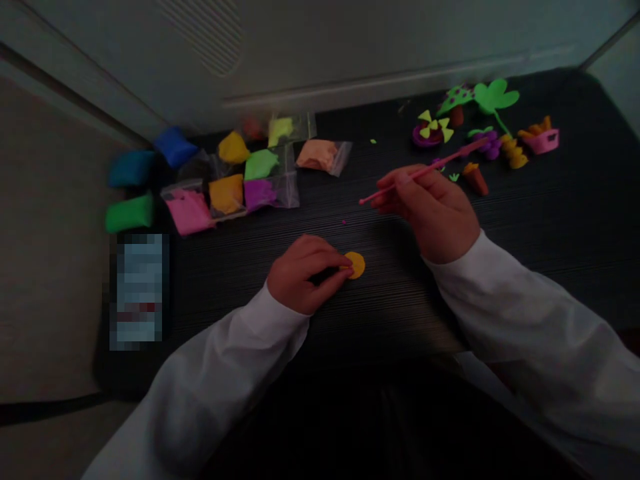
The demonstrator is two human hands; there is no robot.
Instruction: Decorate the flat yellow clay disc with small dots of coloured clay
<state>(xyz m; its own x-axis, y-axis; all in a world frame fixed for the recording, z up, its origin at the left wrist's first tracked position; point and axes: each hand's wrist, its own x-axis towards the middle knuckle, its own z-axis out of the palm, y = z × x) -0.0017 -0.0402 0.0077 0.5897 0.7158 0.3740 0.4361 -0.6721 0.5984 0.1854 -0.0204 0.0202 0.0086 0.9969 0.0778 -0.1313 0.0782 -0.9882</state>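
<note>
Between the thumb and fingertips of my left hand (311,272) is the left edge of a flat, round yellow-orange clay disc (357,265), low at the dark table. My right hand (434,210) is raised to the right of it, closed around a thin pink modelling tool (445,161). The tool slants from upper right to lower left, and its small rounded tip points left, above and apart from the disc. A tiny magenta crumb (344,222) lies on the table between the tool tip and the disc.
Several clay packets, among them a pink packet (189,212) and a peach packet (320,156), lie at the back left. Small clay models, including a green clover (496,97) and a pink basket (543,140), stand at the back right. A blurred-out phone (140,291) rests at left.
</note>
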